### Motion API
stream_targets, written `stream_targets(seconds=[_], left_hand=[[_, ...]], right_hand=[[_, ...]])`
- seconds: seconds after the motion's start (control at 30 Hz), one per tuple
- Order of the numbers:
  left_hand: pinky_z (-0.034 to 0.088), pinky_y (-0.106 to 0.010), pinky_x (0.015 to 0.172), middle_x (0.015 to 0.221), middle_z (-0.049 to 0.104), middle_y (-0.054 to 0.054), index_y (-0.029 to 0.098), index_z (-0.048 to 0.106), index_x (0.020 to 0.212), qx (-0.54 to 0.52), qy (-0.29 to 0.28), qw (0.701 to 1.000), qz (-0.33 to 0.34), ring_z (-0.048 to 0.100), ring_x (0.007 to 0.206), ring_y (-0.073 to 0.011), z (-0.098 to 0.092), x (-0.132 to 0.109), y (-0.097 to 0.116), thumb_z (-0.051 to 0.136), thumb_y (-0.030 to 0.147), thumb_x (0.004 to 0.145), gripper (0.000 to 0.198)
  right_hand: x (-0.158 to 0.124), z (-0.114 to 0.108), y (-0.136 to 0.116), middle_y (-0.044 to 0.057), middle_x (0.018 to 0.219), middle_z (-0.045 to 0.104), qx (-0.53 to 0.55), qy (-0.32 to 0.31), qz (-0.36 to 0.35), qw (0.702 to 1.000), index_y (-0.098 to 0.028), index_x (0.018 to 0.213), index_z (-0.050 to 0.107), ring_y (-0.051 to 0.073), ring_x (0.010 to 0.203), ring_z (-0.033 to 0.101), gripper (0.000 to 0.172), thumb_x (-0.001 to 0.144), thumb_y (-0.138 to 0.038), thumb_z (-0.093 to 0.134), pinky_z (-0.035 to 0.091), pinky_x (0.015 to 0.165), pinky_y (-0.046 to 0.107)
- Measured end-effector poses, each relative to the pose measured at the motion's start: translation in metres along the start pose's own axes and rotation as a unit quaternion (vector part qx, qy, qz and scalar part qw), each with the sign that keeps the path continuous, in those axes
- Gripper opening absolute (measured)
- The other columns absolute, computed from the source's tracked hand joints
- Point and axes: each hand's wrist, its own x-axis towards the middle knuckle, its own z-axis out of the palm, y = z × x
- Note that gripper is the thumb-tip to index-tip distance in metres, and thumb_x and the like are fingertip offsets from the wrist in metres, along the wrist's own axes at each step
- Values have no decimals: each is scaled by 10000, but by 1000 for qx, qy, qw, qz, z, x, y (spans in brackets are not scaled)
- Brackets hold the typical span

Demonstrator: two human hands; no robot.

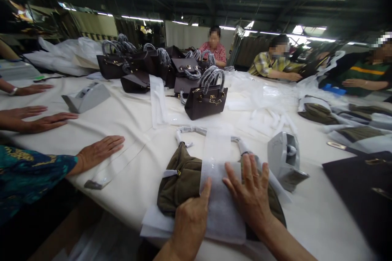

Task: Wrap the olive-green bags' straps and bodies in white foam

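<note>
Right hand (249,189): open, fingers spread, pressed flat on the right side of a white wrapping sheet (219,208). Left hand (191,220): index extended to the sheet's left edge, other fingers curled; can't tell if they pinch anything. Sheet lies between and under the hands, long axis up-down the frame, crossing a green bag (183,183) at lower centre, longer left to right. Both hands touch the sheet, neither clearly nearer. Tape dispenser (283,159) just right of bag, nearer right hand. Brown handbag (206,102) upright beyond, upper centre. Co-worker's hand (99,155) flat on table (128,191), left of frame.
</note>
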Motion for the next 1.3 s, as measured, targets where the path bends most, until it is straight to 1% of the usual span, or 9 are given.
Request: stream_targets(seconds=[0.07, 0.17, 0.27, 0.43, 0.53, 0.8, 0.97, 1.17, 1.3], left_hand=[[457, -217, 500, 572, 579, 11, 168, 276, 1356, 19, -22, 1000, 9, 547, 498, -129, 0, 1, -1, 335, 88, 853, 512], [450, -217, 484, 580, 601, 5, 178, 305, 1346, 28, -38, 999, 1, 560, 498, -134, 0, 3, -2, 362, 76, 828, 531], [438, -209, 461, 579, 621, -1, 181, 323, 1338, 29, -54, 998, -9, 567, 477, -135, -2, 6, -2, 393, 72, 810, 544], [439, -217, 460, 601, 655, -15, 190, 305, 1347, 11, -103, 994, -36, 603, 494, -154, -7, 13, -4, 413, 95, 817, 549], [433, -219, 454, 593, 656, -23, 175, 308, 1347, 0, -110, 993, -45, 606, 490, -157, -6, 16, -5, 391, 122, 837, 520], [491, -243, 547, 695, 680, -37, 174, 464, 1246, -62, -124, 988, -66, 633, 586, -163, -19, 21, -5, 359, 164, 850, 410], [477, -337, 823, 1027, 622, -105, 146, 478, 1195, -75, 33, 996, -20, 580, 951, -193, -38, 50, 14, 376, 183, 868, 345], [468, -420, 855, 1012, 627, -107, 136, 536, 1069, -99, -47, 994, -8, 569, 959, -222, 3, 77, 30, 339, 311, 898, 314], [414, -455, 942, 1224, 534, -142, 100, 426, 1243, -33, -60, 998, 10, 494, 1119, -245, 20, 73, 20, 323, 291, 898, 408]], right_hand=[[3, -3, 0, 121, 1166, 563, 46, -20, -70, 996, -206, 1111, 557, 299, 1171, 435, 280, 887, -168, 392, 184, 980, 634], [7, -3, -2, 93, 917, 657, 99, -80, -125, 984, -132, 961, 615, 204, 930, 582, 327, 909, -142, 292, 378, 949, 417], [7, 0, -9, 128, 980, 648, 81, -122, -96, 985, -93, 1005, 608, 226, 963, 571, 315, 905, -219, 337, 445, 837, 335], [6, 7, -18, 157, 1258, 507, 67, -173, -43, 982, -118, 1227, 486, 281, 1178, 431, 465, 890, -414, 365, 344, 905, 425], [14, 12, -13, 148, 1260, 508, 92, -216, -24, 972, -134, 1250, 455, 281, 1176, 430, 516, 878, -478, 360, 269, 947, 468], [25, 14, -5, 121, 1071, 604, 170, -276, 32, 946, -145, 1186, 473, 248, 968, 543, 520, 859, -532, 360, 314, 861, 411], [24, 8, -4, 90, 1034, 606, 202, -288, 56, 935, -176, 1136, 495, 229, 956, 527, 376, 881, -426, 378, 287, 869, 388], [20, 7, -3, 66, 980, 626, 270, -291, 109, 911, -191, 1004, 570, 203, 892, 536, 244, 855, -215, 378, 310, 790, 342], [30, 17, 20, 35, 791, 660, 400, -302, 196, 843, -165, 788, 618, 164, 737, 576, 310, 835, -189, 312, 386, 682, 266]])
